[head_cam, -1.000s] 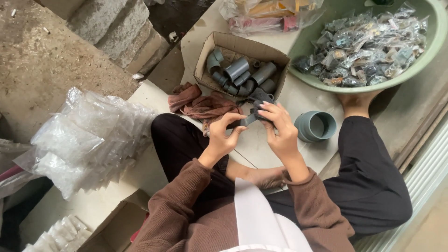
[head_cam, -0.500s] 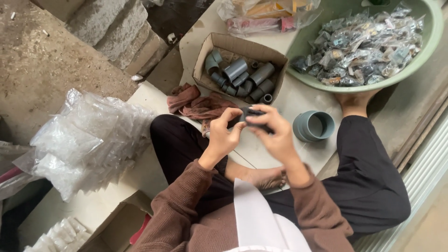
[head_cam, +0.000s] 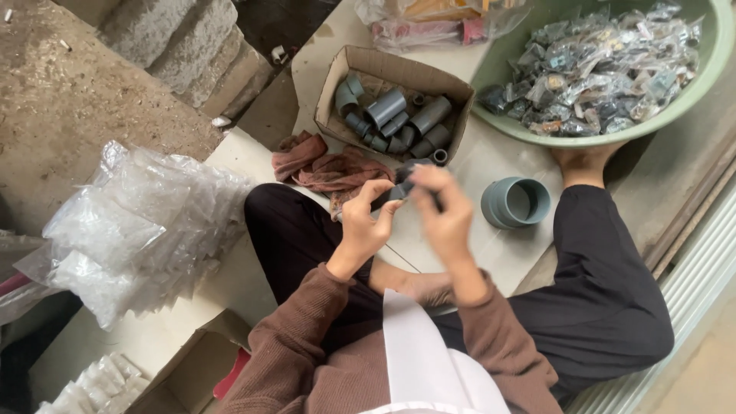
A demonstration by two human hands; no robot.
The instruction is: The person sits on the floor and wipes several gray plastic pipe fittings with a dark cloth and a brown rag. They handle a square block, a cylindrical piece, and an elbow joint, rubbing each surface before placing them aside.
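At my far left lies a heap of clear plastic bags (head_cam: 146, 230) on the floor. My left hand (head_cam: 364, 222) is next, its fingers (head_cam: 381, 201) closed on the left end of a small dark grey fitting (head_cam: 405, 188). The fitting lies between my two hands, its long axis going left to right, above my lap. My right hand (head_cam: 446, 218) covers its right end; this hand is blurred, so I cannot tell how tightly it grips. Both hands are equally near. Behind them stands a cardboard box (head_cam: 399, 77) with grey pipe pieces, further right a grey coupling (head_cam: 515, 202) and a green basin (head_cam: 694, 88).
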